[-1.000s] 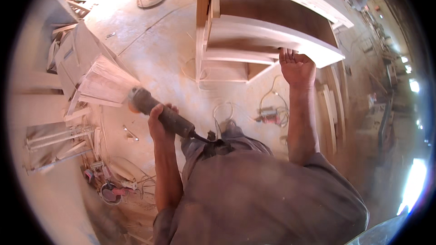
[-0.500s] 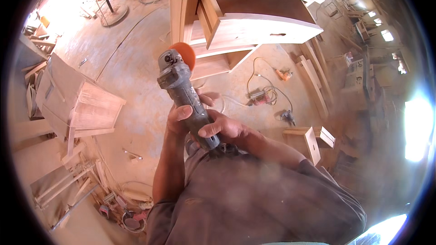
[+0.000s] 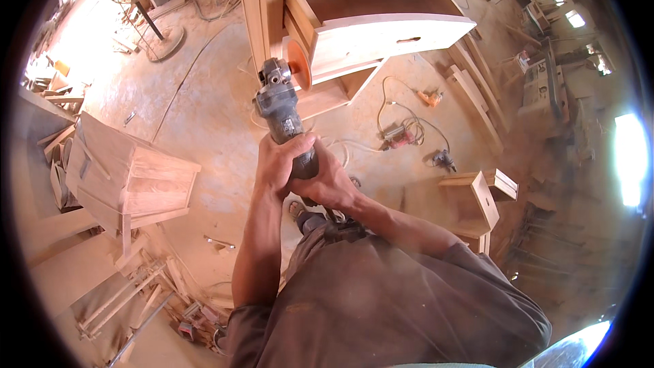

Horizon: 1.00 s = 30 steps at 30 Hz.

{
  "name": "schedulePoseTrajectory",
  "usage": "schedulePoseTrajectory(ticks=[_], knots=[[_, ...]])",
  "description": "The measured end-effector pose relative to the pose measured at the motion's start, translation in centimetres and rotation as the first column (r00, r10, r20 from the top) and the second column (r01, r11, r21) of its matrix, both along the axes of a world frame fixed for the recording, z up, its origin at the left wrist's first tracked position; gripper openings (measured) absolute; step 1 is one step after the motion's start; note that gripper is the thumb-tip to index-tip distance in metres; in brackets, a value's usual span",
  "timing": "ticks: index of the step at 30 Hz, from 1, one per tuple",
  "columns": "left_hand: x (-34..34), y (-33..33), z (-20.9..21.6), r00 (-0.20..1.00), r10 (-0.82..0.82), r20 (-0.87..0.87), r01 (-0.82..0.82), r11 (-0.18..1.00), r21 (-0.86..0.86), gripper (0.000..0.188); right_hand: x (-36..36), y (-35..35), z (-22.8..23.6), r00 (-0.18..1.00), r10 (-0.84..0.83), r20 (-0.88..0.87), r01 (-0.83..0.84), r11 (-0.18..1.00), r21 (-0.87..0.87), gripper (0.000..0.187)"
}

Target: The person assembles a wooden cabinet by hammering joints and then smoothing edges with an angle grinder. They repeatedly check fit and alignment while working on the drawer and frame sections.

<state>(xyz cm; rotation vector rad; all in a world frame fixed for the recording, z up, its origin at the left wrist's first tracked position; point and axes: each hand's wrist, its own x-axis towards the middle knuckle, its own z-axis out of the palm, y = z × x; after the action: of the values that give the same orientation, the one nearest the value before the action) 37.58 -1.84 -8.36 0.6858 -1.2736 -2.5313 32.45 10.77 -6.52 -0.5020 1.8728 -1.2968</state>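
Note:
Both my hands are wrapped round the dark body of an angle grinder [image 3: 279, 103]. My left hand [image 3: 274, 162] is closed on it from the left, its thumb lying across the top. Lower down, my right hand [image 3: 330, 181] grips the rear of the body. The grinder's orange disc [image 3: 299, 67] is turned on edge beside the lower left corner of a pale wooden drawer [image 3: 388, 42]. Whether the disc touches the wood I cannot tell. That drawer is pulled out of a pale wooden cabinet [image 3: 255, 20] and has a slot in its front.
A tapered wooden piece [image 3: 160, 178] stands at left. Power tools with cables lie on the floor, among them a red one [image 3: 400, 138] and an orange one [image 3: 430, 97]. Long boards [image 3: 473, 95] lie at right, a small drawer [image 3: 485, 197] below them. A stand with a round base [image 3: 165, 44] is far left.
The grinder has moved right to the drawer's corner, and its disc has turned edge-on. My right hand has shifted towards its rear end. The whole view has shifted slightly.

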Motion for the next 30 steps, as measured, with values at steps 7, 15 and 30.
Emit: schedulePoseTrajectory(ticks=[7, 15, 30], knots=[[-0.8, -1.6, 1.4, 0.997, -0.062, -0.037, 0.058, 0.995, -0.084, 0.022, 0.7, -1.3, 1.8, 0.994, -0.097, 0.043, 0.101, 0.990, -0.103, 0.063], [-1.2, -1.9, -0.8, 0.995, -0.100, 0.006, 0.100, 0.992, -0.080, 0.022, 1.1, -1.7, 0.3, 0.988, -0.144, -0.053, 0.139, 0.986, -0.095, 0.060], [-1.2, -1.9, -2.1, 0.996, -0.091, -0.011, 0.090, 0.993, -0.078, 0.023, 1.4, -1.6, -0.3, 0.988, -0.151, -0.039, 0.148, 0.987, -0.066, 0.071]])
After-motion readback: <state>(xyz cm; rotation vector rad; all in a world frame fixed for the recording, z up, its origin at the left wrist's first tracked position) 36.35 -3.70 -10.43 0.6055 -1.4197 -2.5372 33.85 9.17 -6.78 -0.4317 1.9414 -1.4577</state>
